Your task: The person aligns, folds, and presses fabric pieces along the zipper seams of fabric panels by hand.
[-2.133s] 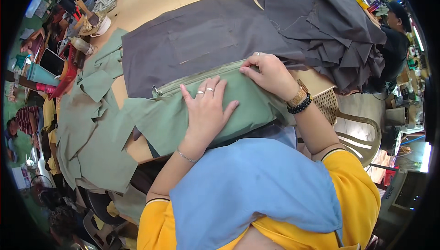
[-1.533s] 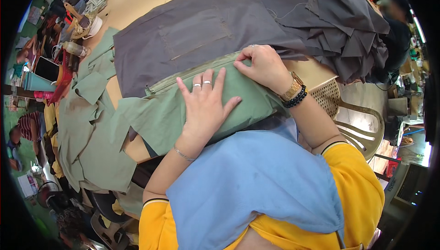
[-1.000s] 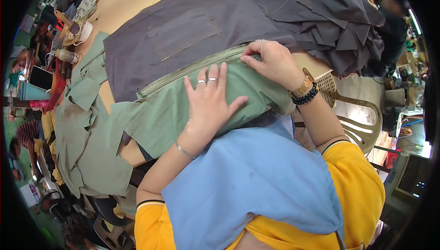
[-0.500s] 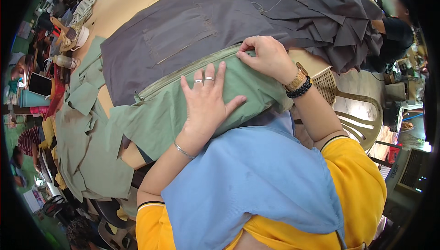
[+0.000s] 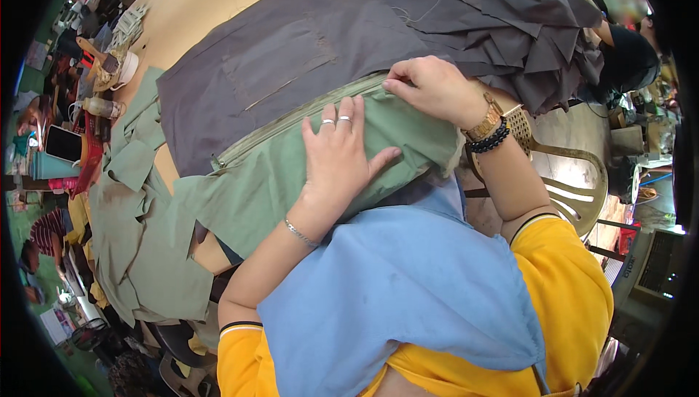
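A green fabric piece (image 5: 251, 204) lies in front of me, with a zipper (image 5: 291, 120) along its far edge. Under and beyond it spreads a dark grey fabric panel (image 5: 196, 80) with a stitched rectangular outline. My left hand (image 5: 338, 153) rests flat on the green cloth, fingers stretched out just below the zipper and thumb apart. At the zipper's right end, my right hand (image 5: 440, 95) pinches the edge of the green fabric between thumb and forefinger; the fingertips partly cover that spot.
More dark grey cloth (image 5: 524, 40) is heaped at the far right. Loose green pieces (image 5: 145, 251) hang over the table's left side. A bottle (image 5: 102, 108), a phone (image 5: 64, 143) and a brush (image 5: 98, 54) sit at the left. A plastic chair (image 5: 575, 178) stands right; another person's arm (image 5: 604, 33) is beyond.
My left hand has slid a little to the right over the green cloth, its fingers now closer together. My right hand has shifted slightly right, still pinching.
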Action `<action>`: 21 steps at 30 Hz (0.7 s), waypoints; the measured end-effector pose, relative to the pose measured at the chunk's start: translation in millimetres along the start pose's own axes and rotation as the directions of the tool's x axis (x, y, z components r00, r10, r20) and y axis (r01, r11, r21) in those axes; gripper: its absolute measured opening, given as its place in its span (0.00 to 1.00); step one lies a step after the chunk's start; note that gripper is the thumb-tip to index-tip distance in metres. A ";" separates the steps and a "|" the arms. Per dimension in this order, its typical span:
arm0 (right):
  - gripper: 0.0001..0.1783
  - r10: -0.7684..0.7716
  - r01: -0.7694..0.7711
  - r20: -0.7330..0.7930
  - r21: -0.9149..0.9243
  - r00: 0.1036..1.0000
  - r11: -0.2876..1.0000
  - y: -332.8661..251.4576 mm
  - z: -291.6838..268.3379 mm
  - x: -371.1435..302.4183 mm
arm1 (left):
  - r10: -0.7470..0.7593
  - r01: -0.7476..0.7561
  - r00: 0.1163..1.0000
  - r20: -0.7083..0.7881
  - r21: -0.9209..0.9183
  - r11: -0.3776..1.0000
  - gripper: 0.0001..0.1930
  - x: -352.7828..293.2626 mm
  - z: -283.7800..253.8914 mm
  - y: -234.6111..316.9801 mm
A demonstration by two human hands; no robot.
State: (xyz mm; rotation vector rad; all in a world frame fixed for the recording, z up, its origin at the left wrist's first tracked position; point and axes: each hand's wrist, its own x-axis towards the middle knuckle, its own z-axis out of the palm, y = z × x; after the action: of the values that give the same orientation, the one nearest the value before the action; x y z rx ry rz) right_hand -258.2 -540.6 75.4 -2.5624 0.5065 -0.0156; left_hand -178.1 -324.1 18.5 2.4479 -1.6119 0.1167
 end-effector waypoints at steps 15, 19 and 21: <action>0.12 -0.166 0.176 -0.135 0.060 0.977 0.983 42.1 10.9 5.7 | 0.014 -0.014 1.000 0.020 0.028 1.000 0.52 5.2 -2.6 0.6; 0.13 -0.118 0.134 -0.135 0.116 0.984 0.984 42.1 11.9 7.0 | 0.013 -0.013 1.000 0.013 0.003 1.000 0.50 8.1 -3.4 -1.1; 0.12 -0.113 0.130 -0.140 0.116 0.984 0.985 41.6 12.9 7.5 | 0.014 -0.014 1.000 0.018 0.009 1.000 0.50 9.9 -4.7 -0.8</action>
State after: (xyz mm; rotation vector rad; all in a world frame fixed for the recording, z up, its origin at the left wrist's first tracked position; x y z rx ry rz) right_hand -264.4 -569.9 42.9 -2.4757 0.3844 -0.2556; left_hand -173.1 -331.7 24.8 2.4520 -1.6396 0.1044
